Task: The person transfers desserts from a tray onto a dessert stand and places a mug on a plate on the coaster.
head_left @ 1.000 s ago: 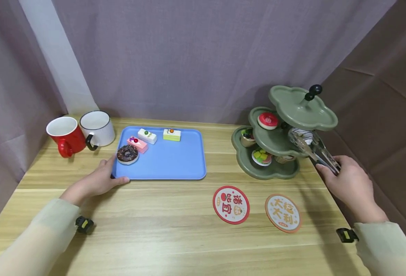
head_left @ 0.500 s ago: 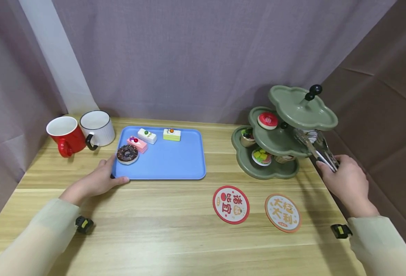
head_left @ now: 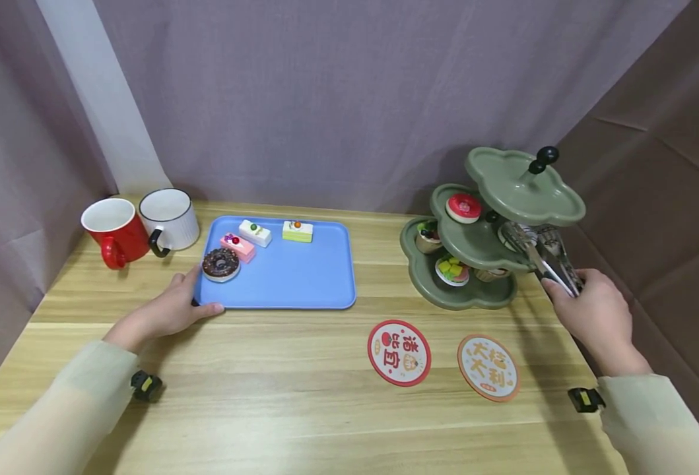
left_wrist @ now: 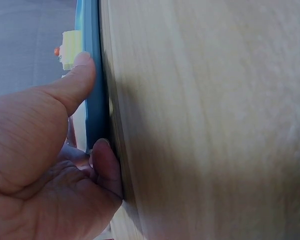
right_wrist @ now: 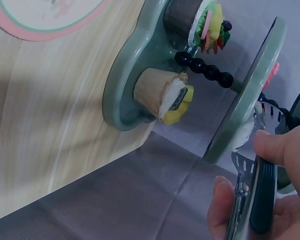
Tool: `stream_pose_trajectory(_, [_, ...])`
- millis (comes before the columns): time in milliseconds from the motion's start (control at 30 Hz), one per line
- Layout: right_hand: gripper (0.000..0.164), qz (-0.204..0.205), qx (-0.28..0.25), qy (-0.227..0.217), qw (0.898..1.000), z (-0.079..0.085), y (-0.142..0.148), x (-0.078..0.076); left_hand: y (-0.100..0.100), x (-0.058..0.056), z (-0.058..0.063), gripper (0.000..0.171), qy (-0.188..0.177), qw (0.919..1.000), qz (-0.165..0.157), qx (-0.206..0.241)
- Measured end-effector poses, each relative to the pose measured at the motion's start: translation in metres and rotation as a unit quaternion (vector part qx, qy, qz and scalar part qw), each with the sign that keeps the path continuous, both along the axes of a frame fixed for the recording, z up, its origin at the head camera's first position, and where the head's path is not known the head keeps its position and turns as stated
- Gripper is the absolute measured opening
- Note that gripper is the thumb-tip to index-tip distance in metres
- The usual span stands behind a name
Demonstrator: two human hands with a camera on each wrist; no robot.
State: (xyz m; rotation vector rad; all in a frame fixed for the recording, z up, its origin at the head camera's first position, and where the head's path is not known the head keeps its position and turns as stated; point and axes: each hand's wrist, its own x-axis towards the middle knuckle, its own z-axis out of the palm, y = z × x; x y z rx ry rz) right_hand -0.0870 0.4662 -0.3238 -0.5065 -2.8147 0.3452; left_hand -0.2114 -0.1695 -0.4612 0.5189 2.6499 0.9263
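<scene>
At the front left corner of the blue tray [head_left: 284,284], my left hand [head_left: 173,307] grips the edge, thumb along the front side and fingers at the left. On the tray lie a chocolate donut [head_left: 221,264] and pink [head_left: 238,247], white [head_left: 255,233] and yellow-green [head_left: 298,231] toy cakes. My right hand [head_left: 595,320] holds metal serving tongs [head_left: 548,260], their slotted ends reaching under the top tier of the green tiered stand [head_left: 462,297]. A white pastry [right_wrist: 244,134] on the middle tier is at the tong ends in the right wrist view, partly hidden.
A red mug [head_left: 117,234] and a white mug [head_left: 171,221] stand left of the tray. The stand also bears a red donut [head_left: 463,208], a fruit tart [head_left: 452,271] and toy cups [right_wrist: 157,95]. Red [head_left: 399,353] and orange [head_left: 488,367] coasters lie in front of it.
My right hand has shifted slightly left with the tongs, whose ends have moved about the white pastry under the top tier. My left hand has stayed at the tray.
</scene>
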Motion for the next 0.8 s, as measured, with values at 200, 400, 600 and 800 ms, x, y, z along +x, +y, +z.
stream_pose_trajectory(200, [0.068, -0.011, -0.007, 0.032, 0.999, -0.002, -0.007, 0.006, -0.001, 0.000, 0.002, 0.102, 0.004, 1.0000, 0.001, 0.003])
stream_pose_trajectory(400, [0.067, 0.004, -0.006, 0.054, 0.999, -0.005, -0.023, 0.012, 0.000, 0.000, 0.000, 0.104, -0.001, 1.0000, 0.002, -0.003])
stream_pose_trajectory(600, [0.062, 0.026, -0.011, 0.072, 0.997, -0.010, -0.042, 0.017, 0.000, 0.000, 0.001, 0.103, -0.006, 1.0000, 0.004, 0.000])
stream_pose_trajectory(800, [0.061, 0.051, -0.019, 0.080, 0.995, -0.016, -0.063, 0.013, 0.000, -0.001, 0.003, 0.101, 0.003, 1.0000, 0.002, 0.003])
